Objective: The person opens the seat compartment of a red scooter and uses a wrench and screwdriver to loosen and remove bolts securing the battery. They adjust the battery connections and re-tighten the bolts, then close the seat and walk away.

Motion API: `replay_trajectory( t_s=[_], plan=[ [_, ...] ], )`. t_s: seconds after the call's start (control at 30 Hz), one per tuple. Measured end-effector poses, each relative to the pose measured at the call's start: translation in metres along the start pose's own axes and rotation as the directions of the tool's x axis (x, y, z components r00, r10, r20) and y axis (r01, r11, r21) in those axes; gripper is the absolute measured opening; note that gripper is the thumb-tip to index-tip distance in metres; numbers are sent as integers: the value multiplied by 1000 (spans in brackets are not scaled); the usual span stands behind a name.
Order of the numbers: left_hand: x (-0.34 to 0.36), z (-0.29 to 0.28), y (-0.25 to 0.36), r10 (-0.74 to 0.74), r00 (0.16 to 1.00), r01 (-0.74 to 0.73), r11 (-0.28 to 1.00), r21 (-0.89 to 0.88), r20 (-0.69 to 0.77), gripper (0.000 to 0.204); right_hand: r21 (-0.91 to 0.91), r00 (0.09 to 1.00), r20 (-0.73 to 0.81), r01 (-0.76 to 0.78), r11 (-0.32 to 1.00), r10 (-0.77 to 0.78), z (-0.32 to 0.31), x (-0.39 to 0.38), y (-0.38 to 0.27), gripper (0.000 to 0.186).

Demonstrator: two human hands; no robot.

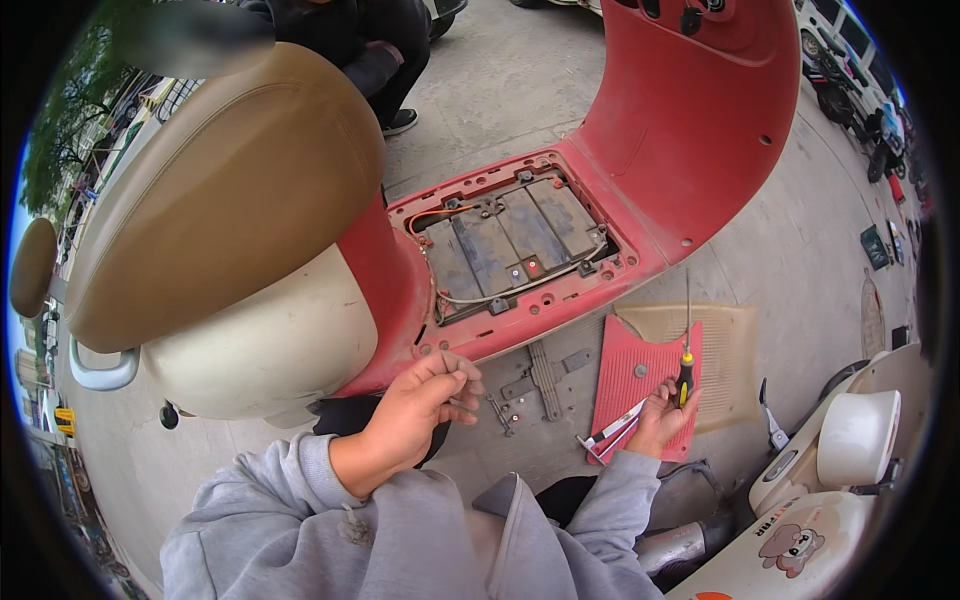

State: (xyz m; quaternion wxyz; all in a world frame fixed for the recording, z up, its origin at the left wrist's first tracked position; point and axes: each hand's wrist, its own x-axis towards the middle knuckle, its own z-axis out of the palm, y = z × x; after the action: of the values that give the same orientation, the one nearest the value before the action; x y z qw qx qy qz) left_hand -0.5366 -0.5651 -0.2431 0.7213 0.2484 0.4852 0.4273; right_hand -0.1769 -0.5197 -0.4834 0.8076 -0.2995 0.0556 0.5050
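Observation:
The fingers of my left hand (420, 400) are curled, thumb against forefinger, near the lower edge of the scooter's red footwell; anything pinched there is too small to make out. My right hand (660, 415) is closed round a screwdriver (687, 375) with a yellow and black handle, its long shaft pointing away from me. Beside those fingers is a slim white and dark tool (612, 427), perhaps in the same hand; its kind is unclear. In the open footwell sit several dark, dusty batteries (520, 235) with an orange wire (440, 212) and red terminals.
The scooter's brown seat (230, 190) rises at the left. On the ground are a ribbed red floor panel (625, 365), a tan mat (735, 360), a metal bracket (543, 380) and loose screws (505, 415). A white scooter (800, 540) stands at right. Another person (375, 60) is beyond the seat.

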Motion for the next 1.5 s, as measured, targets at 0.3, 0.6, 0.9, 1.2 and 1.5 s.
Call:
replay_trajectory(
  t_s=[0.3, 0.6, 0.9, 1.2, 1.5],
  plan=[
    [3, -13, 7, -102, 993, 85, 967, -240, -58, 10, -262, 777, -623, -99, 960, -90, -174, 71, 40, 36],
    [0, -25, 42, 5, 1000, -1, 897, -443, 8, 12, -891, 848, 373, 441, 111, -376, 70, 21, 60, 29],
    [-18, -47, 49, 176, 984, -138, 877, -460, 40, 10, -292, 410, 653, 912, -288, 637, 270, 16, 265, 25],
    [-31, -75, 52, 150, 977, -73, 900, -429, 148, 21, -215, 448, 581, 890, -403, 680, 262, 49, 332, 21],
    [-32, -80, 55, 154, 966, -67, 923, -379, 205, 24, -652, 478, 463, 754, -79, 747, 299, 39, 316, 23]
  ],
)
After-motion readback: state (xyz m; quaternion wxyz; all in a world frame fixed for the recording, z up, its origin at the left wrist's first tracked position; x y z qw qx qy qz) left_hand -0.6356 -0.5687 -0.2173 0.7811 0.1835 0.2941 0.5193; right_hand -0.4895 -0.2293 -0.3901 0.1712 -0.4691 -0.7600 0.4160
